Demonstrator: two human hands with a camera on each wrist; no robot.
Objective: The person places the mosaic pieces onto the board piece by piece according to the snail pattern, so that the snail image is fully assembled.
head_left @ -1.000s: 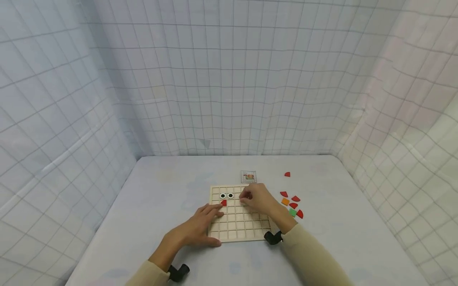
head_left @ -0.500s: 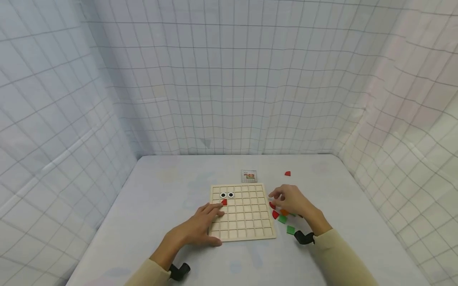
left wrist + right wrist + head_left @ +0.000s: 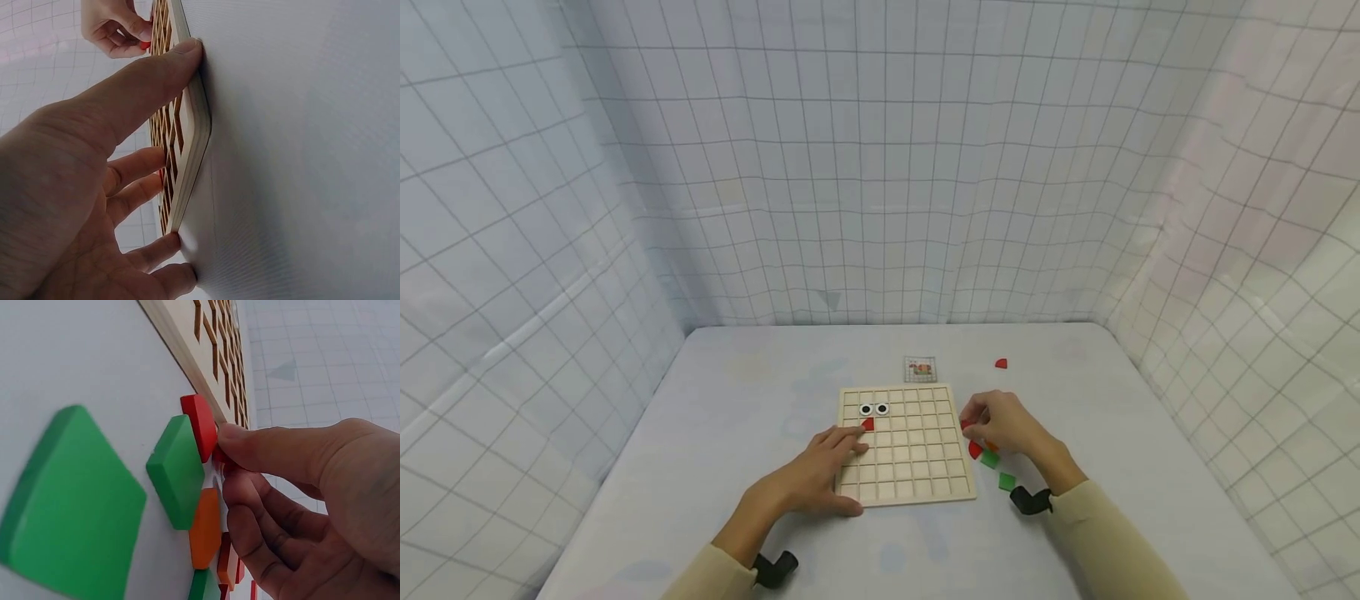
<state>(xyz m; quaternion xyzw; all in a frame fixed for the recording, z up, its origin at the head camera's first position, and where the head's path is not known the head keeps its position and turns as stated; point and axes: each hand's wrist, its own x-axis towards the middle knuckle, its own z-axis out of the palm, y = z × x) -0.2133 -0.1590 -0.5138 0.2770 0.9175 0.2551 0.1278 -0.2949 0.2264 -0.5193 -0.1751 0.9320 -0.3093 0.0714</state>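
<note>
A pale wooden grid board (image 3: 917, 467) lies on the table in the head view. My left hand (image 3: 816, 477) rests over its left side with fingers spread; in the left wrist view the thumb (image 3: 169, 65) lies on the board's edge. Two round eye tiles (image 3: 882, 409) and a red quarter-circle piece (image 3: 868, 424) sit in upper-left cells, the red one by my left fingertips. Just right of the board, my right hand (image 3: 1006, 423) pinches another red quarter-circle piece (image 3: 222, 457) between thumb and index finger, low over the table and partly hidden by the fingertips.
Loose pieces lie around my right hand: green squares (image 3: 78, 512), an orange tile (image 3: 206, 528) and a red quarter-circle (image 3: 200, 428) close to the board's edge. Behind the board is a small picture card (image 3: 921, 369). One red piece (image 3: 1002, 363) lies farther back.
My right hand has moved from over the board to the loose pieces on the right, and now pinches a red quarter-circle piece there. My left hand has stayed in place.
</note>
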